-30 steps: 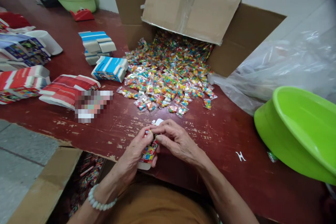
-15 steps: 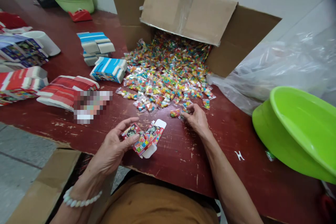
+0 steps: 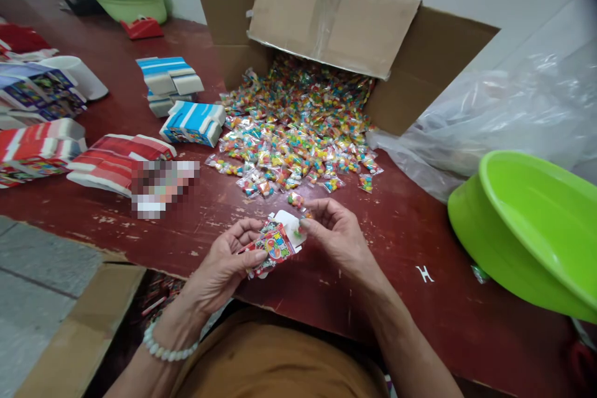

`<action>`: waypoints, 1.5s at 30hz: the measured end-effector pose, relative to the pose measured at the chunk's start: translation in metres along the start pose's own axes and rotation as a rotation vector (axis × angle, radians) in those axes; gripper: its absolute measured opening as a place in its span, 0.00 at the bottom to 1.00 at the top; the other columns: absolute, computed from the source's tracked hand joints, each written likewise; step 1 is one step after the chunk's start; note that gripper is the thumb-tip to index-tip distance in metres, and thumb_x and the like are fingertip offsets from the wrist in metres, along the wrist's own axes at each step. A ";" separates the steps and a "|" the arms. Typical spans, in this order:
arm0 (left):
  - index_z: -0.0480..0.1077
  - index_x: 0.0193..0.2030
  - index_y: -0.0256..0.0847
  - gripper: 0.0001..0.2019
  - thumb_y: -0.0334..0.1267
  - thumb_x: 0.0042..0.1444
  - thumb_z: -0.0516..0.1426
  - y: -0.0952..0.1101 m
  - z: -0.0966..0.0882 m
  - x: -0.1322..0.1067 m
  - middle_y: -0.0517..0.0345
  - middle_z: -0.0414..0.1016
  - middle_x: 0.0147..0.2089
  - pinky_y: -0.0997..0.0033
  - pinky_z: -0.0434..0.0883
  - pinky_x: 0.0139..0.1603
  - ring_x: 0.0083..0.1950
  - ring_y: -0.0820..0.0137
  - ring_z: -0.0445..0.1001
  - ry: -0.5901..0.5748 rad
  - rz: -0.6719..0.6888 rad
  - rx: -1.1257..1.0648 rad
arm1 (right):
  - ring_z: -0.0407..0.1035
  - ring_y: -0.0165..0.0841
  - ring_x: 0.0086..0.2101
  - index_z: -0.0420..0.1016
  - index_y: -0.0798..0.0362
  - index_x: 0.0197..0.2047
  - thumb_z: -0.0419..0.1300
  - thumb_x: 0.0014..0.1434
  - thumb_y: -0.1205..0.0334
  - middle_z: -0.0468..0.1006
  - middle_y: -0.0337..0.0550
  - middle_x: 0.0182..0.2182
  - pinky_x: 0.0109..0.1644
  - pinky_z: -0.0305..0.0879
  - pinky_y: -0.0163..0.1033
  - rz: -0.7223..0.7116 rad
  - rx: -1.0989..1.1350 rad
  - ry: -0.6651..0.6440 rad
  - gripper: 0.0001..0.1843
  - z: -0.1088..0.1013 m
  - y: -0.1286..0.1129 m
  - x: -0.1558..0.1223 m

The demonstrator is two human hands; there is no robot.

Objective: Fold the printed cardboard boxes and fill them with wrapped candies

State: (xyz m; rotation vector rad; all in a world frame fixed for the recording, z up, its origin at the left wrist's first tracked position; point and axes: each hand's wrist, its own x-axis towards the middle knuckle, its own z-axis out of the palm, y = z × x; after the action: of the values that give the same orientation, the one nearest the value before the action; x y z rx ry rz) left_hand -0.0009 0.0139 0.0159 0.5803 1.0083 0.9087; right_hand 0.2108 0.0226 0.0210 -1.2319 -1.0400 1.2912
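Observation:
My left hand (image 3: 233,255) is closed around a small printed candy box (image 3: 276,246), red with bright pictures, its white end flap standing out to the right. My right hand (image 3: 333,230) is closed at that open end, pinching a clear candy packet (image 3: 298,232) between thumb and fingers, against the flap. Another candy packet (image 3: 295,199) lies just beyond my right fingertips; whether they touch it I cannot tell. Behind my hands spreads a heap of candy packets (image 3: 298,143), small clear bags of coloured sweets, spilling out of a cardboard carton (image 3: 336,18) tipped on its side.
Bundles of flat red boxes (image 3: 119,158) and blue boxes (image 3: 193,123) sit at left. A green basin (image 3: 471,224) stands at right beside plastic sheeting (image 3: 508,118). Far left are a pale green tub (image 3: 144,5) and a white cylinder (image 3: 77,74). Below the table edge is an open carton (image 3: 84,323).
My right hand has come left from the heap's front edge to the candy box with a packet. The left hand has moved slightly right and turned the box's open end toward it.

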 end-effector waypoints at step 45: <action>0.70 0.59 0.37 0.35 0.66 0.59 0.54 -0.022 0.026 -0.002 0.50 0.80 0.33 0.72 0.72 0.22 0.26 0.65 0.78 -0.108 -0.078 -0.035 | 0.68 0.27 0.18 0.79 0.55 0.33 0.72 0.50 0.52 0.81 0.40 0.26 0.22 0.67 0.34 0.228 0.060 -0.177 0.15 0.031 0.007 -0.011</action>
State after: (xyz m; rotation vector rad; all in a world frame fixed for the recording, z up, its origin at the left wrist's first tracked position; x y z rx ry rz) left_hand 0.0301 0.0006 0.0112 0.5511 0.9099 0.8164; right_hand 0.1784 0.0130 0.0180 -1.2336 -0.9980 1.6203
